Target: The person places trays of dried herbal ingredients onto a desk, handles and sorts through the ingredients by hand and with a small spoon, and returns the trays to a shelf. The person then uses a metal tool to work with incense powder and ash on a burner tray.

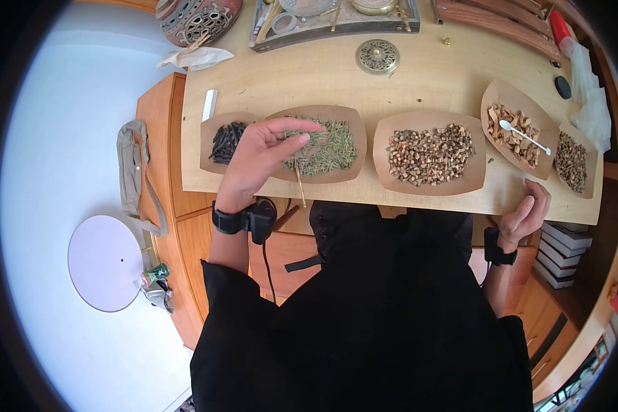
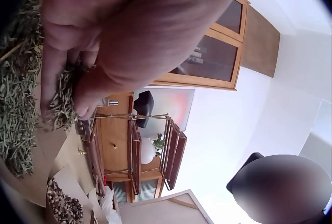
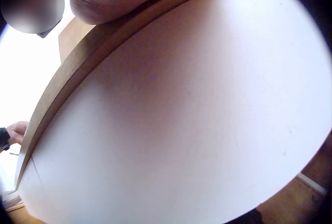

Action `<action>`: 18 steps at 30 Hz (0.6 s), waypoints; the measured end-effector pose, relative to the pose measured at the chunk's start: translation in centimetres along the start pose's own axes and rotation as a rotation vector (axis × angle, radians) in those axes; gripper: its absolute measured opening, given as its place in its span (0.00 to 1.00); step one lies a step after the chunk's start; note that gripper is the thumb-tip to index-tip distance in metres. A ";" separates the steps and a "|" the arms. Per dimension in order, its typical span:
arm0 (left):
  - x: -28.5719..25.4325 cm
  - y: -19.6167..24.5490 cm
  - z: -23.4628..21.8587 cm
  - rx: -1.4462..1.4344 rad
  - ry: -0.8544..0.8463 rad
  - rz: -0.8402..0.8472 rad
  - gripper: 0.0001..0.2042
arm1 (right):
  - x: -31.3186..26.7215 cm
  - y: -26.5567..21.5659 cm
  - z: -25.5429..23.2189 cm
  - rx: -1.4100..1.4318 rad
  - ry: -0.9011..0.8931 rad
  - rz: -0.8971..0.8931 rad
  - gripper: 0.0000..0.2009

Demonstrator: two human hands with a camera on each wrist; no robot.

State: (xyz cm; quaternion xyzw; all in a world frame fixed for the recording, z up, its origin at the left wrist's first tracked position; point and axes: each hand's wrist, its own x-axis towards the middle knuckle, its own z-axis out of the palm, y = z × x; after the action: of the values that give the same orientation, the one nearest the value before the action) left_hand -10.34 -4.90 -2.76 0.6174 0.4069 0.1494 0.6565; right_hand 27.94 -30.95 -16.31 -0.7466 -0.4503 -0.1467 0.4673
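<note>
Two hands | left (image 1: 261, 146) pinches herb (image 2: 63, 100) above tray (image 1: 361, 141) | right (image 1: 527, 211) relaxed at table edge (image 1: 573, 215) | narrow gap between trays

Five trays (image 1: 382, 147), two hands (image 1: 255, 155)

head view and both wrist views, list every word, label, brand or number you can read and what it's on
No text can be read in any view.
Green item at far left: any print is too small and blurred to read.
Stacked white items: no legible print.
Paper tray of green herb: no writing visible.
</note>
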 end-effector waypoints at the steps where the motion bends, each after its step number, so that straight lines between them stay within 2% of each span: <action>1: 0.0 -0.1 -0.1 0.018 0.007 0.026 0.12 | 0.0 0.0 0.0 0.000 -0.002 0.006 0.15; 5: 0.0 -0.1 -0.1 0.052 0.060 0.048 0.10 | 0.0 0.0 0.0 -0.002 0.001 -0.004 0.15; 8: 0.0 0.0 0.3 0.018 0.095 -0.003 0.09 | 0.0 0.0 0.0 -0.002 0.001 -0.003 0.15; 13: -0.6 -0.5 1.7 0.378 0.213 0.073 0.12 | 0.2 -0.2 0.0 -0.004 0.000 -0.021 0.15; 14: -0.8 -0.2 2.0 0.377 0.213 0.073 0.12 | 0.2 -0.2 0.0 -0.004 -0.001 -0.021 0.15; 16: -1.2 0.9 2.6 0.611 0.265 0.060 0.12 | 0.2 -0.3 0.0 -0.009 -0.001 -0.015 0.15; 18: -1.6 2.2 3.1 0.639 0.273 0.032 0.12 | 0.3 -0.3 -0.1 -0.012 0.000 -0.019 0.15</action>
State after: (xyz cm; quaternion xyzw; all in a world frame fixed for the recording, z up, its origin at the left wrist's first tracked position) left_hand -8.42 -7.70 -0.47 0.7723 0.5075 0.1057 0.3672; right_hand 27.86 -30.81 -15.95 -0.7451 -0.4564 -0.1538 0.4614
